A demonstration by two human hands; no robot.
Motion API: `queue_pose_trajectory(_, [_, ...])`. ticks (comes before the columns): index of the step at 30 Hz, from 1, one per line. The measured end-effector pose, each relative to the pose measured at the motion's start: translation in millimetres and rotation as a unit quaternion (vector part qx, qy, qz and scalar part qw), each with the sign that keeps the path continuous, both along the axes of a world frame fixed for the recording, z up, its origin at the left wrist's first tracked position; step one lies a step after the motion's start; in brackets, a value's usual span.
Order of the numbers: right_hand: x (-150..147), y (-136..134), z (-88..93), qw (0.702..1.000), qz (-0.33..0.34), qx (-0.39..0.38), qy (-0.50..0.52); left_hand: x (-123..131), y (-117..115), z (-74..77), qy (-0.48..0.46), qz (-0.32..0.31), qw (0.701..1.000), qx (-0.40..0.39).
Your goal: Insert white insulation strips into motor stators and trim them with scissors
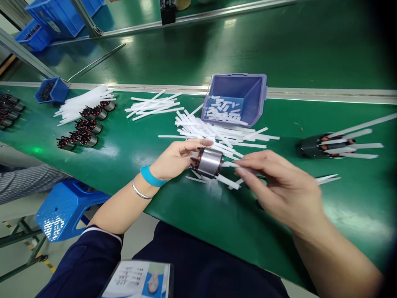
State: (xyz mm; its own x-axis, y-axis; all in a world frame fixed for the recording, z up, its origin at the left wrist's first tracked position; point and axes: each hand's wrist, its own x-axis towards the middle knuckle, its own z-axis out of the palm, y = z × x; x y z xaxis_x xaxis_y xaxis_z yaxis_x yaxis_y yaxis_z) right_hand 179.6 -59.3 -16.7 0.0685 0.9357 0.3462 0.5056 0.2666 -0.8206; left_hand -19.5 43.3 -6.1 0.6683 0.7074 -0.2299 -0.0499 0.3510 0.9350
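A motor stator, a steel cylinder with black end parts, lies on its side in the air above the bench. My left hand is closed around its left end, fingers on top. My right hand pinches a white plastic strip whose tip meets the stator's right end. Another white strip sticks out of that same end, lower down. Behind the stator a loose heap of white strips lies spread on the bench. How deep the pinched strip sits in the stator is hidden.
A translucent bin with short white pieces stands behind the heap. To the right lies a black holder with white strips sticking out. Several stators, more strips and a small blue bin are at the left. A blue stool stands below.
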Motion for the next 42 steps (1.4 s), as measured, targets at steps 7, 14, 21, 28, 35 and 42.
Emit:
queue_pose_trajectory(7, [7,-11,22.8,0.978,-0.029,-0.079,0.191,6,-10,-8.5,-0.022,-0.095,0.991,-0.094])
queue_pose_trajectory(14, [10,-12,15.8,0.975,0.029,-0.106,0.194,10,-15,-10.7,0.013,-0.102,0.987,-0.126])
queue_pose_trajectory(21, [-6,-12,-6.7,0.970,-0.077,-0.123,0.196,14,-26,-5.2,-0.012,-0.092,0.987,-0.133])
queue_pose_trajectory(28, [-11,-13,-14.8,0.961,-0.086,-0.145,0.220,17,-35,-15.0,0.034,-0.020,0.999,-0.004])
queue_pose_trajectory(35, [-11,-11,-17.3,0.973,-0.006,-0.118,0.199,16,-38,-17.2,0.052,-0.021,0.996,0.072])
queue_pose_trajectory(42, [-4,-9,-11.8,0.959,0.039,-0.177,0.219,11,-27,-10.6,0.032,-0.081,0.996,-0.015])
